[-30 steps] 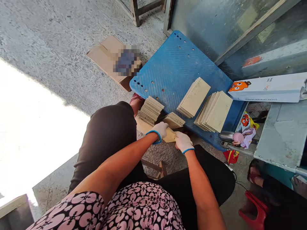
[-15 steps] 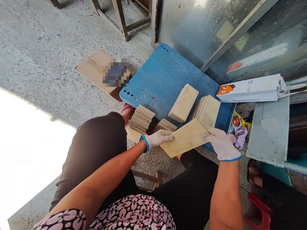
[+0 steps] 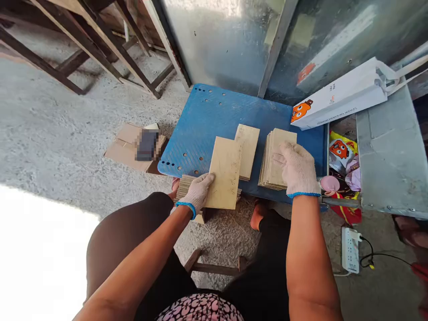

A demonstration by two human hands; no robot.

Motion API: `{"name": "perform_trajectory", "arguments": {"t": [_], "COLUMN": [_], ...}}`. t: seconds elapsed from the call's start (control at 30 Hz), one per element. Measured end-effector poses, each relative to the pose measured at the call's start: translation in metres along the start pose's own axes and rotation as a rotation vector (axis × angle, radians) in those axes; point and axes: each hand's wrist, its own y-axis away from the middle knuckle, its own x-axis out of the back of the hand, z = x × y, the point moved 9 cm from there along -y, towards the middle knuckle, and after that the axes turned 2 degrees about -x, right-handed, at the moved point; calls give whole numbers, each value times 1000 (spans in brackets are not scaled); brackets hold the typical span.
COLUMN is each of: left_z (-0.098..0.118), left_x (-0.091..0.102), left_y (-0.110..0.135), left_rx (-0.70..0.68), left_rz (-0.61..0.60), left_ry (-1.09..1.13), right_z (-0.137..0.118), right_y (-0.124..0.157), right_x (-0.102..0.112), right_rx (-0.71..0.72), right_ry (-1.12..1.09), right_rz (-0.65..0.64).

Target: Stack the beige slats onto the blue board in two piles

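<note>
My left hand, in a white knit glove with a blue cuff, grips a thin rectangular wooden board by its left edge, thumb on top. The board is tilted up above the near edge of the blue plastic surface. Over the right-hand stack of wooden boards is my gloved right hand, its fingers loosely bent and apart, with nothing visible in them. Whether its fingertips touch the top board is unclear. A smaller stack lies between, partly covered by the held board. More stacked boards sit beyond my left hand.
A white paper bag lies at the right beside a grey metal surface. On the floor are a flattened cardboard box at left and a power strip at right. A metal-panelled door stands behind the blue surface.
My right hand has let go of the board and moved over the right-hand stack. My left hand keeps the board, now turned more upright and shifted left. The view has turned.
</note>
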Motion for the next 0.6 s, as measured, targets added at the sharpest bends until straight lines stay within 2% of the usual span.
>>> {"name": "perform_trajectory", "arguments": {"t": [0.17,0.3,0.43,0.6], "left_z": [23,31,27,23], "left_x": [-47,-79,-94,-97], "left_y": [-43,-71,-90,-108], "left_rx": [29,20,32,13], "left_rz": [32,32,33,44], "left_ry": [-67,-161,-209,-239], "right_z": [-5,-7,-7,1], "right_y": [-10,-13,-14,-19], "right_x": [18,23,29,33], "right_rx": [-19,-41,-55,-66], "right_ry": [-108,-122,-108,-33], "right_rz": [89,93,97,94]}}
